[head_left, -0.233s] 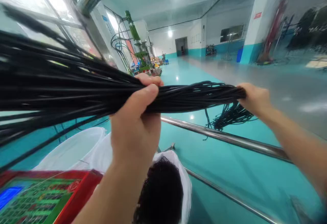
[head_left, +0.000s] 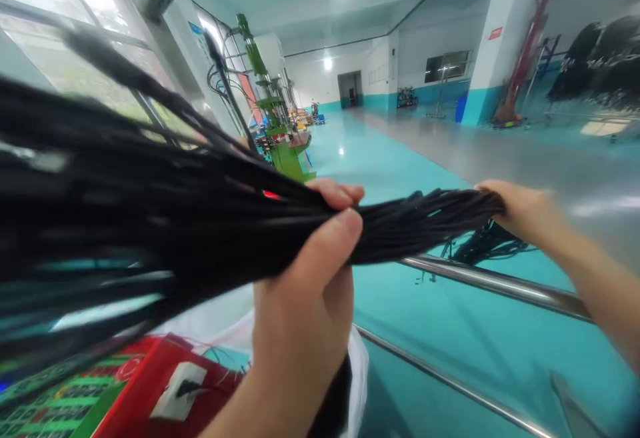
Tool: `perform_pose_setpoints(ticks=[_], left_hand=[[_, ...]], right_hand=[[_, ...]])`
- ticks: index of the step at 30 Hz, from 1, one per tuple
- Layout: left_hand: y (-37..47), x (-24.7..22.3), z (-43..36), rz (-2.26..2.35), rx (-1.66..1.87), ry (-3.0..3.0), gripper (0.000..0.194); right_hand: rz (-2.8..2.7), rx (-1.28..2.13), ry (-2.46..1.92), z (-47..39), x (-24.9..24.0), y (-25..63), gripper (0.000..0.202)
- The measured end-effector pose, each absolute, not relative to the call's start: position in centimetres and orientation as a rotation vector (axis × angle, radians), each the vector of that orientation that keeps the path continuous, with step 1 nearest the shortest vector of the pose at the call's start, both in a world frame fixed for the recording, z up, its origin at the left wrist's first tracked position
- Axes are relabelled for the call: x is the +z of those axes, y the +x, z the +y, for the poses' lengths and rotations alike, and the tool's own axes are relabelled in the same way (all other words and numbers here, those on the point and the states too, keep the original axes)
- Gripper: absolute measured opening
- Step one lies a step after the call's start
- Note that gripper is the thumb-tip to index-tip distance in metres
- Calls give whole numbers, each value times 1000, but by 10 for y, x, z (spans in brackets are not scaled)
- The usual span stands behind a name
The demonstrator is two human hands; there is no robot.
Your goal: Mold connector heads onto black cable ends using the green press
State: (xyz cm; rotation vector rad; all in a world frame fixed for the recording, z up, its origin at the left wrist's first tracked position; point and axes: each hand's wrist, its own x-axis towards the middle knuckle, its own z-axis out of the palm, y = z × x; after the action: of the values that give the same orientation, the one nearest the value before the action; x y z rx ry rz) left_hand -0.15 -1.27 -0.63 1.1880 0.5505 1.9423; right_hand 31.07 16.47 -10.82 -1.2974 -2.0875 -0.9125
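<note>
A thick bundle of black cables [head_left: 400,228] stretches across the view, fanned out and blurred at the left. My left hand [head_left: 315,278] is wrapped round its middle, with the thumb across the front. Farther right, my right hand [head_left: 525,215] grips the narrower part of the same bundle. Loose cable ends hang below and behind my right hand, beyond a steel rail [head_left: 490,278]. The palm side of my right hand is hidden.
A red device [head_left: 130,411] with a green keypad is at the lower left. Beside it stands a white-lined container [head_left: 359,385] with black contents. A lower steel bar [head_left: 440,377] crosses the floor. A green machine [head_left: 287,151] stands farther back.
My left hand has moved right and down with the cables, closer to my right hand. My right hand has shifted slightly right and down. The cables now cover more of the lower left.
</note>
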Motion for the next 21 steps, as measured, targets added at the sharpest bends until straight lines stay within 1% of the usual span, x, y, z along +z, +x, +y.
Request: perform_pose_setpoints(ticks=[4,7,8,9,10,12,13,15,16,17,19,20,21], left_hand=[[5,-33,-20,552,1904,981,19],[8,-73,-18,499,1833,878,8],[7,-89,-17,506,1808,853,9],[5,-105,-16,526,1790,819,15],[3,-122,-16,550,1780,773,20],[-2,-149,-20,593,1780,656,23],[-5,-160,-24,617,1783,588,21],[-10,-174,-35,688,1783,415,10],[-12,-177,-41,732,1774,307,10],[-13,-180,-47,777,1755,182,20],[-14,-182,-55,836,1698,-71,41],[-13,-183,-58,846,1671,-169,48],[-12,-185,-60,847,1652,-241,51]], right_hand=[[-2258,-926,-1235,160,-116,339,33],[-2393,-842,-1314,142,-130,357,32],[-2426,-798,-1376,134,-134,360,31],[-2451,-754,-1435,125,-137,361,32],[-2465,-717,-1480,117,-140,361,34],[-2457,-689,-1512,104,-142,356,46],[-2446,-687,-1510,101,-142,353,52],[-2450,-632,-1516,97,-140,348,62],[-2472,-539,-1524,96,-138,347,65],[-2509,-385,-1531,94,-135,346,67],[-2598,64,-1500,88,-127,348,69],[-2610,282,-1448,81,-121,349,69],[-2570,380,-1431,72,-116,349,67]])
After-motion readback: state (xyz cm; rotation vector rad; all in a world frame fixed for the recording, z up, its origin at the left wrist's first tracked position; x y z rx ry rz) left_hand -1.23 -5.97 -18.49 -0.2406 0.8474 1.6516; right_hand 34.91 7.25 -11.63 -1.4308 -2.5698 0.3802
